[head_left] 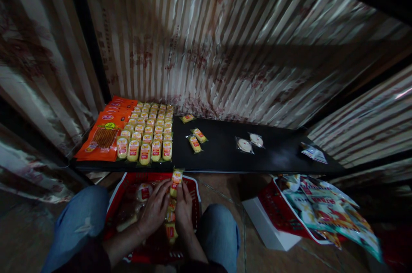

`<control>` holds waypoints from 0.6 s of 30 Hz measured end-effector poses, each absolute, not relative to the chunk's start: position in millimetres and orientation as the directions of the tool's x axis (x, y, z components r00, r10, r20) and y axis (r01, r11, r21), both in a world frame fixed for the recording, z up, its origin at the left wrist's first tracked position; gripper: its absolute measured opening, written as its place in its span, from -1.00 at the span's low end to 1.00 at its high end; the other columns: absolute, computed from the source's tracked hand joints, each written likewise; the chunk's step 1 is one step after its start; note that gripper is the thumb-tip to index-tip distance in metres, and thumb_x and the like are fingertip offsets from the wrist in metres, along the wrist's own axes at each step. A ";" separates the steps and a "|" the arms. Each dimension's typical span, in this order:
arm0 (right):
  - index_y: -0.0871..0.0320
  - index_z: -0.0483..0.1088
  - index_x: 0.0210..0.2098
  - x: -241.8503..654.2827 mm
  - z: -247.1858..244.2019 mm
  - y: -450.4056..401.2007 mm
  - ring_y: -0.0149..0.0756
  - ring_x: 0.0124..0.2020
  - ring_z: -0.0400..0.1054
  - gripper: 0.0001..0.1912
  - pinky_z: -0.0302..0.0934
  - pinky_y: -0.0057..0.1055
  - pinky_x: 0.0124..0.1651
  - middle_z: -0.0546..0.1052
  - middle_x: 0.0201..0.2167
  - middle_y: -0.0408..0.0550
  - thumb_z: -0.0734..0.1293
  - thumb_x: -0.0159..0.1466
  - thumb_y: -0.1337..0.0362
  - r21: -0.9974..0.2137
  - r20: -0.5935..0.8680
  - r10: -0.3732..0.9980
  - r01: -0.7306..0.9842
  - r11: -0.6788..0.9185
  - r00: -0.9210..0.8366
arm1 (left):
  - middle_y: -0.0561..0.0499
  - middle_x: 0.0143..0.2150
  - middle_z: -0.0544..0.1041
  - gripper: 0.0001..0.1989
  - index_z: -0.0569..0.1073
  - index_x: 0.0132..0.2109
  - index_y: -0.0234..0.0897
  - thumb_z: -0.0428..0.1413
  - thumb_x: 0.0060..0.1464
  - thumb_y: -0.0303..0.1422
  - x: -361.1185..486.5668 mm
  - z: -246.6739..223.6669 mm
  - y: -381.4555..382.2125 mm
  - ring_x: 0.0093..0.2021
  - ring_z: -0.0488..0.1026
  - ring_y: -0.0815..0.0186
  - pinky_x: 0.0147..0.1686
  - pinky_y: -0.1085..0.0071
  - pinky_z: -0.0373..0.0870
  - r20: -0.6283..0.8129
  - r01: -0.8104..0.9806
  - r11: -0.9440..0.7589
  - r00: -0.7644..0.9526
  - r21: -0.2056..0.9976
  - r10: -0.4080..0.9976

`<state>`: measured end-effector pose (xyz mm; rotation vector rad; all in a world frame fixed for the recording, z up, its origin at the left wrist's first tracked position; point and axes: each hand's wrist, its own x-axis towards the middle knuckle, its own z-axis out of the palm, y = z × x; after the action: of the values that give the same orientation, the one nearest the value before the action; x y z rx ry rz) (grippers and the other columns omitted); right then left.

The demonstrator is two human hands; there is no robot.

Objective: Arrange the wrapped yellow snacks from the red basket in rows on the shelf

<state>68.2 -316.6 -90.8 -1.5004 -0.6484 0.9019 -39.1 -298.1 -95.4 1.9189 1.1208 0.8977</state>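
Note:
Between my left hand (156, 207) and my right hand (184, 210) is a small wrapped yellow snack cake (176, 180), upright, with the fingers of both hands closed on its sides. Just beneath it, more wrapped cakes (171, 232) show between my wrists, over a red basket (197, 195). Whether the hands support those too, I cannot tell. In front of my hands, rows of the same packaged cakes (145, 153) fill the left part of a black shelf (219, 153). Three loose cakes (195, 143) lie apart to the right of these rows.
Orange snack bags (104, 135) lie at the shelf's left end. Two round white packets (245, 145) and a silvery packet (313, 153) lie farther right. A second red basket (280, 204) with snack bags (322, 202) leans on a white box (268, 225). Striped curtain (209, 41) hangs behind.

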 end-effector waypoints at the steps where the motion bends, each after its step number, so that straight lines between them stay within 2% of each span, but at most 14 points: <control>1: 0.14 0.47 -0.11 70.2 -85.7 -314.2 -0.17 -0.03 0.38 -0.51 0.21 -0.33 0.04 0.53 -0.09 0.02 0.27 0.12 -0.06 -0.983 -0.186 0.822 -0.112 -0.149 0.539 | -0.11 0.13 0.37 -0.60 0.32 0.13 -0.20 -0.16 0.17 -0.39 -36.6 -93.0 -295.7 0.16 0.29 0.24 0.16 0.20 0.25 0.207 0.388 -0.355 0.373 0.851 0.904; 10: 0.13 0.44 -0.06 90.4 -65.5 -284.8 -0.19 0.03 0.33 -0.52 0.16 -0.31 0.10 0.51 -0.05 0.00 0.28 0.13 -0.02 -0.988 -0.156 0.826 -0.092 -0.126 0.541 | -0.11 0.16 0.32 -0.60 0.31 0.12 -0.21 -0.14 0.15 -0.40 -14.0 -71.6 -269.1 0.17 0.25 0.25 0.20 0.24 0.16 0.244 0.304 -0.343 0.320 0.889 0.915; 14: 0.13 0.38 0.01 101.1 -65.8 -269.3 -0.20 0.09 0.28 -0.51 0.08 -0.28 0.17 0.44 0.04 -0.01 0.27 0.15 0.03 -0.993 -0.121 0.837 -0.062 -0.104 0.533 | -0.12 0.13 0.33 -0.60 0.33 0.09 -0.23 -0.13 0.11 -0.43 -3.3 -59.8 -255.5 0.15 0.27 0.25 0.19 0.25 0.16 0.209 0.290 -0.296 0.295 0.910 0.932; 18: 0.13 0.37 0.02 113.0 -68.7 -252.8 -0.22 0.06 0.30 -0.53 0.08 -0.28 0.16 0.46 0.03 -0.04 0.27 0.16 0.07 -0.997 -0.083 0.847 -0.048 -0.067 0.525 | -0.12 0.14 0.33 -0.58 0.31 0.10 -0.25 -0.09 0.06 -0.46 7.1 -55.1 -244.2 0.17 0.25 0.22 0.21 0.21 0.11 0.170 0.275 -0.251 0.287 0.928 0.943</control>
<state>113.0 -252.8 -68.7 -1.4573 -0.7339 0.8565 7.1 -244.2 -55.1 1.7138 1.1165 0.9975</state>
